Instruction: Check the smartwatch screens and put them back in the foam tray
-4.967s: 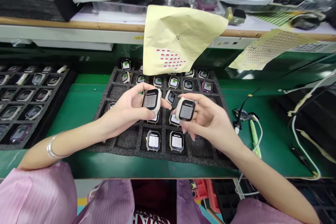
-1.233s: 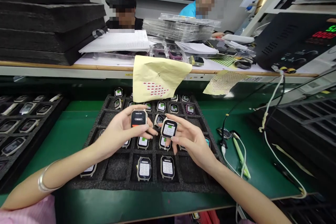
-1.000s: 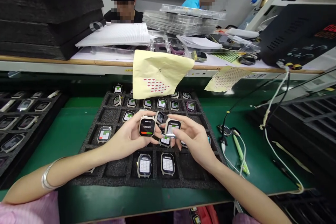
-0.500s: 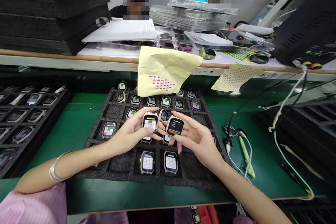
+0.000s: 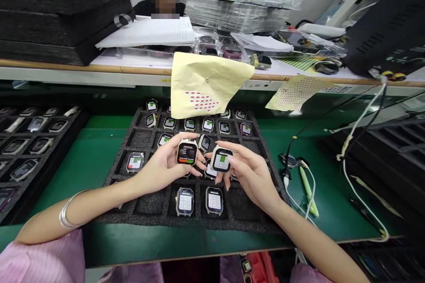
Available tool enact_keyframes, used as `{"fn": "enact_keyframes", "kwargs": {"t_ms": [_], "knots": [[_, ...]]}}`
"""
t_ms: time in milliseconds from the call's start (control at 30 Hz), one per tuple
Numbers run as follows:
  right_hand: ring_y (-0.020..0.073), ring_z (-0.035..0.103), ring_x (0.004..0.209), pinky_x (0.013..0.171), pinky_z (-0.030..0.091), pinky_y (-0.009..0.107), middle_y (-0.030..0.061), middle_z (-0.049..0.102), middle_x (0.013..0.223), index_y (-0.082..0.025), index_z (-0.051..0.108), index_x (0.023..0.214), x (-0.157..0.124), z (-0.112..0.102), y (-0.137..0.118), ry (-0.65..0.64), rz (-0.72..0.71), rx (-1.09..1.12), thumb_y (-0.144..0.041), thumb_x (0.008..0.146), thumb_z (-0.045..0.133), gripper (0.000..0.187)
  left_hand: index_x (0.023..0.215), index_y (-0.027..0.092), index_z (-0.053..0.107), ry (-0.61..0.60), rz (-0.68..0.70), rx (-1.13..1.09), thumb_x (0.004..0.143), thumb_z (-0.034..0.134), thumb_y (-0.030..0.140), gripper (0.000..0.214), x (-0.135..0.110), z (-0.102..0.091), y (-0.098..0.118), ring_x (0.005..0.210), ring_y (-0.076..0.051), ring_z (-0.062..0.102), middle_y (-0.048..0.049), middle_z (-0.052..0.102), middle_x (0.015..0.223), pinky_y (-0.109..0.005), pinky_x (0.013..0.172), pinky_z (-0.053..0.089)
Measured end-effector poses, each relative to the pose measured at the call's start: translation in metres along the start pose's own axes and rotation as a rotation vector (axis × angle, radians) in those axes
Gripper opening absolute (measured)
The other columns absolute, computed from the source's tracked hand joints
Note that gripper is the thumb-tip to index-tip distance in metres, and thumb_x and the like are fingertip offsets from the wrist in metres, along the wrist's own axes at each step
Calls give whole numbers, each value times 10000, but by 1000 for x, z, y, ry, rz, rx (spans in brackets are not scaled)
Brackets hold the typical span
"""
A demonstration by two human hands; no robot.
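My left hand (image 5: 169,159) is closed around a smartwatch (image 5: 187,153) without a strap, its dark screen showing small text with a red and green bar. Beside it, my right hand (image 5: 245,168) grips a second smartwatch (image 5: 222,159), whose screen has a white grid with a green patch; my right thumb lies at this screen's right edge. Both watches are held above a black foam tray (image 5: 149,207) with square compartments. Several more watch bodies lie in it, among them a lit one (image 5: 185,201) and its neighbour (image 5: 214,200) in the front row.
Another foam tray with watches (image 5: 31,145) stands at the left. A yellow sheet (image 5: 212,84) hangs from the shelf edge over the tray's back. Cables and a green pen (image 5: 308,191) lie at the right. Two people sit beyond the shelf, which carries papers (image 5: 149,33) and clear plastic trays (image 5: 239,13).
The left watch's screen has gone from a white grid to dark text with a red and green bar. The right one has gone from dark text to a grid. My right thumb has moved up.
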State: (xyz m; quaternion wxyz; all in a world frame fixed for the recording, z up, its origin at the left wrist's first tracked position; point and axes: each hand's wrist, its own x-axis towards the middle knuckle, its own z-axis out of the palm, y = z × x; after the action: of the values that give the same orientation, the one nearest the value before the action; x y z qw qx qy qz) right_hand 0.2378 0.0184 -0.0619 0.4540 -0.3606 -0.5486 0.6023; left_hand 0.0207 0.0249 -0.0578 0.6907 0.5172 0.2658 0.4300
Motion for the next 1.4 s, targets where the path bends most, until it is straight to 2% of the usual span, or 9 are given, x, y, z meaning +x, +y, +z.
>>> {"fn": "enact_keyframes", "kwargs": {"t_ms": [100, 200, 333, 433, 600, 700, 900, 1233, 1400], "knots": [[181, 661, 547, 383, 482, 235, 96, 706, 904, -192, 617, 1185, 0, 1, 2, 18, -9, -46, -290, 897, 633, 305, 1260, 162, 436, 16, 3, 5, 846, 616, 166, 452, 1, 0, 0, 859, -176, 647, -67, 645, 928, -305, 732, 594], [195, 669, 571, 394, 494, 240, 79, 693, 839, -195, 618, 1194, -1, 1, 2, -28, -1, -33, -317, 899, 626, 319, 1215, 157, 470, 55, 1, 28, 868, 607, 232, 381, 2, 1, 0, 757, -160, 654, -47, 645, 844, -276, 650, 591], [209, 680, 666, 453, 530, 259, 107, 685, 1004, -219, 572, 1263, -4, 0, 1, -104, 27, 32, -246, 858, 664, 416, 1158, 144, 504, 68, -30, 72, 868, 608, 272, 334, 3, 2, -1, 673, -153, 637, -30, 625, 756, -249, 549, 569], [212, 683, 726, 492, 550, 262, 115, 668, 1073, -225, 533, 1308, -6, 1, -1, -117, 31, 44, -195, 827, 695, 509, 1180, 147, 495, 78, -30, 54, 843, 632, 244, 376, 3, 1, -2, 717, -165, 647, -48, 642, 817, -270, 592, 580], [196, 687, 689, 470, 544, 240, 87, 681, 954, -211, 546, 1291, -6, 5, -1, -80, 19, -16, -188, 841, 694, 474, 1273, 176, 440, 54, -43, 8, 753, 683, 110, 577, -1, 1, -1, 848, -185, 656, -56, 642, 948, -305, 738, 579], [202, 691, 707, 477, 554, 249, 101, 678, 1016, -214, 532, 1305, -6, 5, -3, -94, 26, -23, -193, 827, 712, 512, 1293, 189, 428, 45, -53, -7, 734, 711, 106, 632, -1, 1, -1, 873, -195, 659, -59, 642, 971, -321, 773, 570], [199, 690, 747, 493, 571, 246, 111, 663, 1105, -219, 507, 1326, -9, 2, -2, -116, 24, -17, -172, 791, 746, 588, 1295, 180, 424, 33, -42, 18, 797, 680, 165, 559, -2, 2, -4, 809, -173, 655, -51, 638, 914, -314, 726, 577], [200, 687, 713, 486, 551, 245, 97, 678, 1007, -215, 553, 1287, -9, 3, -1, -95, -6, 44, -181, 845, 684, 462, 1297, 174, 410, 3, -54, 6, 749, 687, 93, 619, -6, 1, -4, 881, -190, 638, -61, 607, 975, -329, 777, 576], [198, 690, 720, 487, 550, 243, 114, 669, 1090, -223, 539, 1295, -10, 5, -2, -87, 18, 9, -177, 818, 717, 511, 1299, 177, 405, -12, -19, 15, 836, 623, 159, 512, -5, -1, -8, 860, -179, 644, -59, 624, 934, -317, 746, 584]]}}
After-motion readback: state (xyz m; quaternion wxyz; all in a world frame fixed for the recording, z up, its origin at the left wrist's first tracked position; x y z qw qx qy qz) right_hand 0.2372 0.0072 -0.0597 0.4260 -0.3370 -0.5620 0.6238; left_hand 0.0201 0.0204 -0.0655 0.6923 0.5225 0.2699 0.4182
